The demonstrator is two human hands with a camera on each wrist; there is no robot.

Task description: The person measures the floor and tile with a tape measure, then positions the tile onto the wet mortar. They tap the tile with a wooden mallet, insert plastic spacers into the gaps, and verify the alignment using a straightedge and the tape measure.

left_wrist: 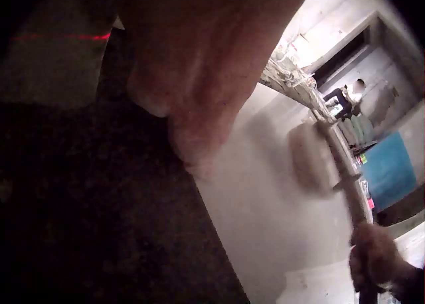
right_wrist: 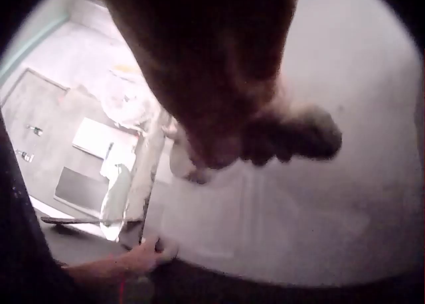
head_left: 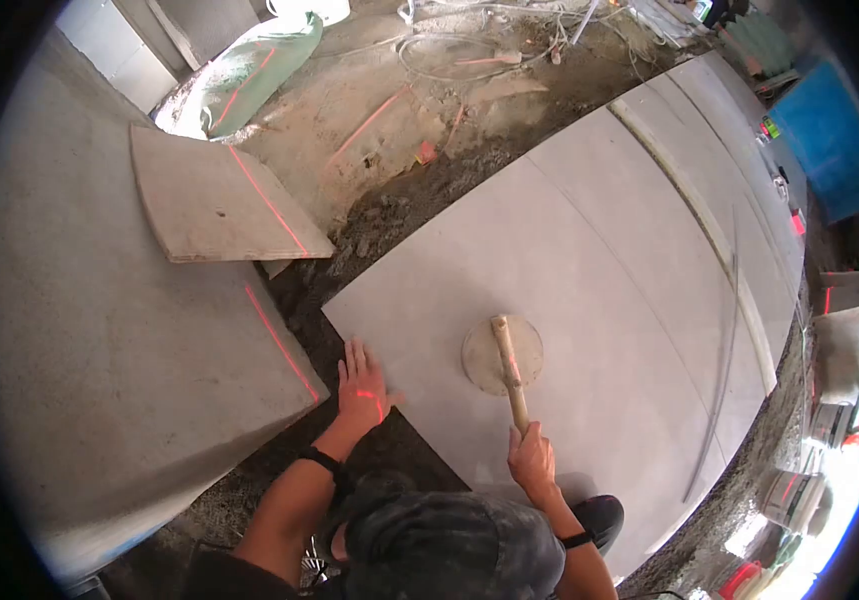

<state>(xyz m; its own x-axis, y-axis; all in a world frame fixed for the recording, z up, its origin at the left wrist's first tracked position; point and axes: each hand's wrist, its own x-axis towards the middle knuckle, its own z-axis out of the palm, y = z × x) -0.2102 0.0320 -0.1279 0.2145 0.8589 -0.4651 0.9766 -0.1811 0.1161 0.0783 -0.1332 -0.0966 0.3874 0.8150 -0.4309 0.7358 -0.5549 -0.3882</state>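
Note:
My right hand [head_left: 532,457] grips the light wooden handle of a mallet [head_left: 531,345] with a broad round pale head. The head is over the large grey floor tile [head_left: 419,310], and the left wrist view shows the mallet head [left_wrist: 309,161] raised above the tile surface. At the tile's near left edge lies my left hand [head_left: 363,388], its fingers extended along the corner. In the right wrist view the right hand [right_wrist: 226,135] is dark and blurred, with the left hand [right_wrist: 147,254] at the tile edge beyond.
Another grey tile [head_left: 149,370] stands to the left, with a loose tile piece [head_left: 214,200] on it. Dark mortar [head_left: 389,220] borders the tile. Red laser lines cross the surfaces. A blue panel [head_left: 829,140] and buckets [head_left: 791,498] stand on the right. Farther off is a person [left_wrist: 348,95].

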